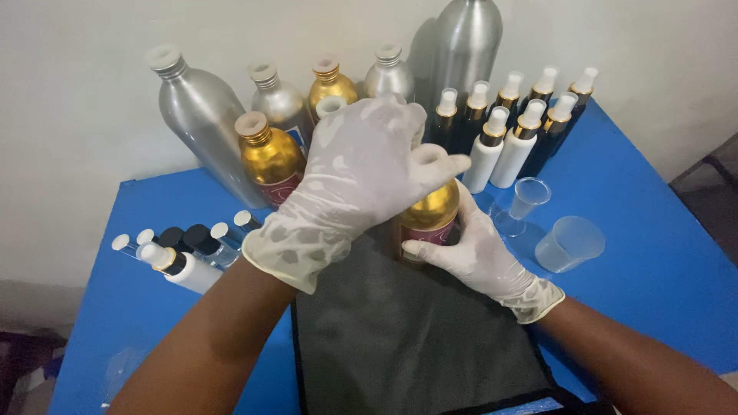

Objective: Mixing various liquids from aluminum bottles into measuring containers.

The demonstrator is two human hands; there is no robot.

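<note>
Two gloved hands are gripping an upright gold bottle (430, 215) on a dark mat.

The bottle is standing with its long axis vertical, neck pointing up, on the mat's (407, 338) far edge near the middle of the blue desk (653, 253). It looks like rigid, smooth metal, likely slippery under latex and weighty if full, so it is best taken around the body. The right hand (480, 253) is wrapping the lower body; the left hand (361, 173) is closing over the cap. Silver bottles (200, 115) and spray bottles (500, 142) are lining the desk's far edge; clear cups (567, 243) are sitting toward its right edge.
</note>
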